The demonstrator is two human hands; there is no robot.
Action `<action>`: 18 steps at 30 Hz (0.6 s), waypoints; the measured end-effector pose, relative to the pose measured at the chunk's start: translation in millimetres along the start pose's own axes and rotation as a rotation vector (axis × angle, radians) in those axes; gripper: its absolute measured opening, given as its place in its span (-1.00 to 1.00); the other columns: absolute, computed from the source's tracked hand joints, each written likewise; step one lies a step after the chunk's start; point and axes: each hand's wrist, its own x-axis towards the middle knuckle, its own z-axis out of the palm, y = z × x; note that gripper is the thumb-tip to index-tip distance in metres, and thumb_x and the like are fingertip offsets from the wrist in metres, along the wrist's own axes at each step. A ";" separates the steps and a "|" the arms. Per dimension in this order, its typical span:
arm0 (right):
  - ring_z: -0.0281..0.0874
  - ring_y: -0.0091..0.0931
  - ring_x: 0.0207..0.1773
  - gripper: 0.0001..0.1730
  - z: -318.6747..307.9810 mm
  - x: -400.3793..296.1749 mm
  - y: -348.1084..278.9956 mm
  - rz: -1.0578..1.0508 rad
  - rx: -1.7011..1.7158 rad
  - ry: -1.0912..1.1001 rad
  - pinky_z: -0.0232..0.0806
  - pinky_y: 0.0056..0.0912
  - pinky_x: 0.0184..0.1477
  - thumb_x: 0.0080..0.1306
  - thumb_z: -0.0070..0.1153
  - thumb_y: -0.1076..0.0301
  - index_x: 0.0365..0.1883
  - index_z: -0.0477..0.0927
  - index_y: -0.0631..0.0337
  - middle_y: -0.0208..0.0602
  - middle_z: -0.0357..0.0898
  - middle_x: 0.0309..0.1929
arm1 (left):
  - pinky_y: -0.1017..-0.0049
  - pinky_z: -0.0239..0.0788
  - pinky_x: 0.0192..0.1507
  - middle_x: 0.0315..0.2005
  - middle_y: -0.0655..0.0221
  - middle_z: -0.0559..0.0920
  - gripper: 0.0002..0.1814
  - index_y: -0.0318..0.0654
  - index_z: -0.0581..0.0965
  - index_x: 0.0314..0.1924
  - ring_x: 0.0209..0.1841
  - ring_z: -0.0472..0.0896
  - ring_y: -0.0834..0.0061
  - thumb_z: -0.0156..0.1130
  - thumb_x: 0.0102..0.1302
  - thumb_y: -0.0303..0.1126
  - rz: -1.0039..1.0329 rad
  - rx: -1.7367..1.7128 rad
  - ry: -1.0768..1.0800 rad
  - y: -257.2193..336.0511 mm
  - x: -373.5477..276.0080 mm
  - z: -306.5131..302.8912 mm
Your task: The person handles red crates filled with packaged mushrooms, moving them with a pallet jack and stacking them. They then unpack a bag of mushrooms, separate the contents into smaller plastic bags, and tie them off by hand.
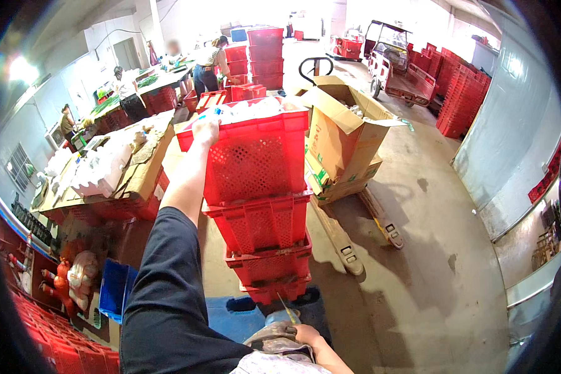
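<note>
My left hand point(206, 130) reaches forward and rests over the near-left rim of the top red plastic crate point(255, 163), its fingers curled at the edge. White plastic bags or wrapped contents point(257, 110) fill that crate, and a small blue item point(217, 111) lies at my fingertips. Several red crates are stacked upright beneath it on a blue plastic pallet point(233, 318). Low in front of my body, my right hand point(307, 334) is closed around the end of a thin, yellowish rod-like tool point(287, 309), whose tip points toward the bottom crate. My right fingers are partly hidden by clothing.
Right of the stack stands a pallet jack point(339, 238) carrying open cardboard boxes point(346, 145). At left are a cardboard-covered table point(145, 173) and a blue bin point(114, 290). Several people work at tables behind. A cargo tricycle point(402, 75) and stacked red crates point(465, 93) stand at back right.
</note>
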 end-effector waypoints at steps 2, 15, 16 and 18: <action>0.54 -0.09 -0.03 -0.50 -2.2 -13.9 3.9 0.109 -0.006 0.020 0.38 -0.10 -0.02 0.18 0.01 -0.03 0.00 0.55 0.06 -0.03 0.59 -0.10 | 0.27 0.40 -0.08 -0.17 0.25 0.63 -0.72 0.01 0.55 -0.03 -0.09 0.60 0.24 0.04 0.32 -0.17 0.082 -0.023 -0.065 31.3 -7.1 15.6; 0.31 -0.18 0.26 -0.59 31.0 11.8 120.8 0.471 -0.023 -0.316 0.12 0.20 0.09 0.32 -0.23 -0.03 0.07 0.47 -0.27 -0.33 0.41 0.21 | 0.26 0.33 0.00 -0.11 0.32 0.63 -0.63 -0.01 0.55 -0.06 0.00 0.56 0.33 0.16 0.17 -0.07 -0.022 0.078 -0.191 39.2 -10.1 -28.1; 0.36 -0.18 0.21 -0.61 20.9 4.6 110.8 0.400 -0.064 -0.301 0.17 0.14 0.09 0.28 -0.16 0.01 0.04 0.50 -0.23 -0.31 0.46 0.15 | 0.26 0.34 0.00 -0.13 0.32 0.63 -0.59 -0.01 0.56 -0.08 -0.01 0.57 0.33 0.19 0.12 -0.01 0.008 0.111 -0.243 43.3 -12.8 -39.5; 0.43 -0.19 0.16 -0.62 -5.8 -8.8 92.1 0.288 -0.130 -0.266 0.22 0.07 0.08 0.23 -0.08 0.05 0.00 0.54 -0.19 -0.28 0.51 0.09 | 0.29 0.38 -0.03 -0.16 0.31 0.65 -0.45 0.01 0.59 -0.13 -0.04 0.59 0.33 0.27 -0.07 0.17 0.054 0.146 -0.319 38.4 -7.7 -45.5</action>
